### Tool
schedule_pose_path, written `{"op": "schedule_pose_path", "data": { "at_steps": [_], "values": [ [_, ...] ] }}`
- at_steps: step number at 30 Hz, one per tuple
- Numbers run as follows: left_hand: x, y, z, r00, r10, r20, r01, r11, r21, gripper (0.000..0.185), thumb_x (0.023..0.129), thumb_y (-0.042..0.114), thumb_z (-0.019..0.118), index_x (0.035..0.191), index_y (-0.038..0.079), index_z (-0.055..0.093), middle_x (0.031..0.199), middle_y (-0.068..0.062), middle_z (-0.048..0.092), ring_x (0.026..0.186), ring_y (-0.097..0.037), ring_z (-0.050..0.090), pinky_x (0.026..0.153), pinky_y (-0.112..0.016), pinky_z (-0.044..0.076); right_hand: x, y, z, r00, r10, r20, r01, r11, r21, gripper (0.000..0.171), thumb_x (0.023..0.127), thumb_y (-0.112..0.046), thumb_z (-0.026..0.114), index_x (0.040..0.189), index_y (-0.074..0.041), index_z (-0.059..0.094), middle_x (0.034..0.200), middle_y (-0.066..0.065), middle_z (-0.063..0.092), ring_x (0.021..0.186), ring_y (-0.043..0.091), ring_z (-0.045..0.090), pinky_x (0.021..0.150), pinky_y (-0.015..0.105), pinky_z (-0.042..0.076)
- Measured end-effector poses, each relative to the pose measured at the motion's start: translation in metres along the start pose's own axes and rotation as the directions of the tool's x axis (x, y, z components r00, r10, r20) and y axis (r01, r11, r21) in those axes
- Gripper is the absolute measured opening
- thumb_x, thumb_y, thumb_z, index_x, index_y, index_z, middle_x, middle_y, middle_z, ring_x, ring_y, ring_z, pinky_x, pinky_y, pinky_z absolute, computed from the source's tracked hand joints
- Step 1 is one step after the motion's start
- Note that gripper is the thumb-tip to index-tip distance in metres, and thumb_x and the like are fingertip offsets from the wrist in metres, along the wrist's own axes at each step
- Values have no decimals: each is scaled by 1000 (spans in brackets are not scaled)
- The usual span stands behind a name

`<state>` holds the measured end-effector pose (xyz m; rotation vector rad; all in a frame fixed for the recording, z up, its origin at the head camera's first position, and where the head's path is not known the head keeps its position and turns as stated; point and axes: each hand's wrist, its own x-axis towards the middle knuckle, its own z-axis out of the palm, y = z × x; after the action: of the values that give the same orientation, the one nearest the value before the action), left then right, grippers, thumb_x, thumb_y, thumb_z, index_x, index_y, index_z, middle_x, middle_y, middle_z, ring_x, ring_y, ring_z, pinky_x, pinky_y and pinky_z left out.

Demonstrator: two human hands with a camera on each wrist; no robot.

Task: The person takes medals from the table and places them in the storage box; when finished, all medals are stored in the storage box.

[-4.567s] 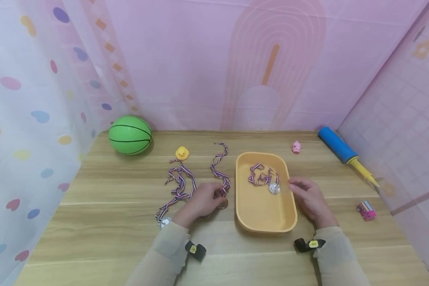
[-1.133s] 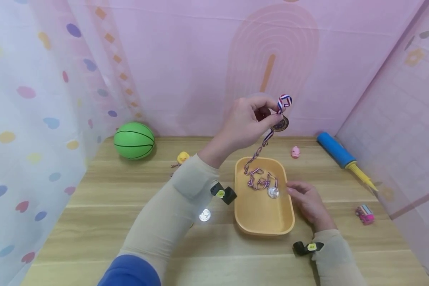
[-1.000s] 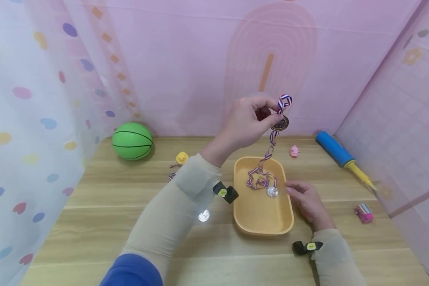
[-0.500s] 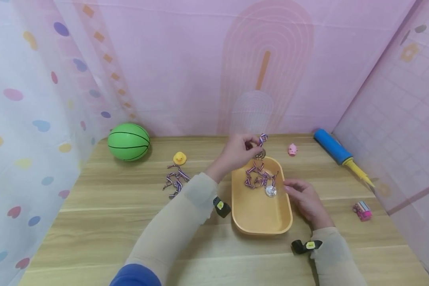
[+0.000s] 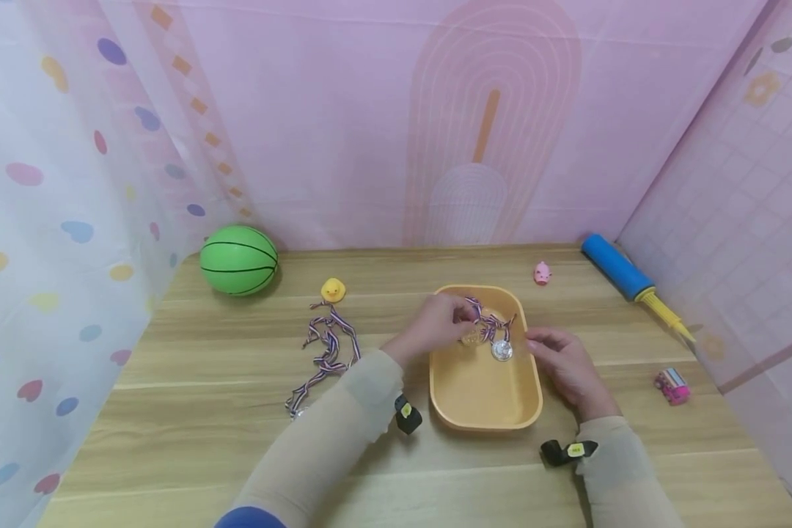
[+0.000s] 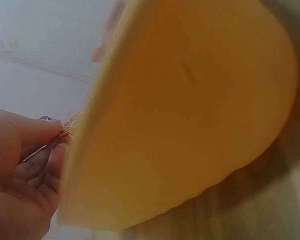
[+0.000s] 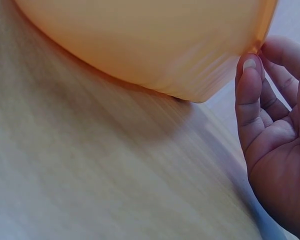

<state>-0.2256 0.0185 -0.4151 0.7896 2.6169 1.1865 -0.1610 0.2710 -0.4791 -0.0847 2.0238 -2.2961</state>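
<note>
The orange tray [image 5: 485, 400] holds two medals: a silver medal [image 5: 501, 350] with its striped ribbon [image 5: 495, 321], and a bronze medal [image 5: 470, 337]. The left hand [image 5: 432, 328] reaches over the tray's left rim, its fingers [image 6: 37, 131] curled and pinching the bronze medal low inside. The right hand [image 5: 564, 363] rests against the right rim, fingers [image 7: 249, 95] fairly straight, gripping nothing. Left of the left hand, another ribbon [image 5: 326, 348] lies on the table [image 5: 171, 411]. No readable writing shows.

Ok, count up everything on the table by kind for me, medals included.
Medals: 3, two in the tray, one on the table
Tray: 1
Ball: 1
Duck: 1
Pig: 1
Pump: 1
Toy car: 1
Total: 9
</note>
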Motion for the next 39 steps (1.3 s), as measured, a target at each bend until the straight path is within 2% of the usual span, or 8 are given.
{"op": "schedule_pose_path", "data": {
  "at_steps": [4, 9, 14, 19, 22, 30, 35, 39],
  "values": [
    [0, 2, 10, 999, -19, 27, 19, 999, 31, 6, 84, 9, 73, 89, 9, 71, 78, 7, 65, 72, -7, 58, 66, -18, 48, 0, 0, 0, 1000, 0, 1, 0, 1000, 2, 16, 91, 0, 61, 106, 2, 68, 108, 9, 67, 98, 17, 61, 81, 26, 53],
    [2, 10, 16, 999, -12, 53, 7, 995, 95, 5, 83, 11, 74, 87, 11, 72, 80, 7, 67, 76, -7, 58, 68, -16, 47, -1, 0, 0, 1000, 3, -5, -3, 1000, 2, 18, 91, 1, 61, 108, 5, 66, 107, 9, 67, 97, 17, 61, 81, 27, 54],
    [5, 14, 25, 994, 0, 112, -16, 990, 141, 4, 83, 14, 75, 85, 13, 71, 77, 9, 65, 74, -5, 57, 67, -15, 46, -1, 1, 1, 1000, 3, -3, -3, 1000, 19, 17, 91, 2, 61, 107, 4, 66, 105, 7, 67, 96, 17, 62, 80, 28, 54],
    [8, 11, 37, 984, 35, 172, -52, 994, 98, 5, 83, 14, 76, 83, 13, 70, 74, 10, 64, 71, -4, 57, 66, -15, 45, -1, 3, 2, 1000, -7, 6, 7, 999, 34, 17, 91, 2, 60, 107, 3, 67, 106, 7, 67, 98, 17, 61, 81, 27, 53],
    [7, 10, 42, 981, 15, 196, -29, 997, 69, 6, 82, 13, 76, 81, 13, 70, 72, 9, 63, 69, -4, 56, 64, -16, 45, -1, 3, 2, 1000, -18, 11, 18, 999, 44, 18, 91, 3, 60, 107, 4, 67, 105, 8, 67, 98, 17, 61, 82, 27, 53],
    [7, 8, 51, 979, -40, 198, 18, 994, 108, 8, 79, 14, 78, 77, 13, 70, 71, 8, 62, 66, -5, 56, 60, -16, 45, 0, 3, 2, 1000, -19, -2, 19, 999, 37, 17, 91, 2, 61, 107, 5, 66, 105, 7, 67, 97, 17, 62, 82, 28, 53],
    [7, 6, 53, 972, -101, 210, 77, 989, 124, 6, 79, 10, 76, 77, 9, 70, 69, 7, 61, 65, -7, 55, 57, -17, 45, 0, 1, 2, 1000, -7, -5, 7, 1000, 26, 17, 90, -1, 63, 107, 1, 68, 104, 5, 67, 97, 15, 61, 82, 27, 53],
    [7, 7, 53, 971, -120, 208, 99, 989, 110, 4, 78, 8, 75, 78, 7, 72, 68, 5, 62, 62, -8, 56, 55, -18, 46, 1, 0, 2, 1000, -8, -4, 8, 1000, 30, 19, 90, 0, 63, 108, 5, 65, 105, 7, 67, 97, 17, 61, 81, 27, 54]
  ]
}}
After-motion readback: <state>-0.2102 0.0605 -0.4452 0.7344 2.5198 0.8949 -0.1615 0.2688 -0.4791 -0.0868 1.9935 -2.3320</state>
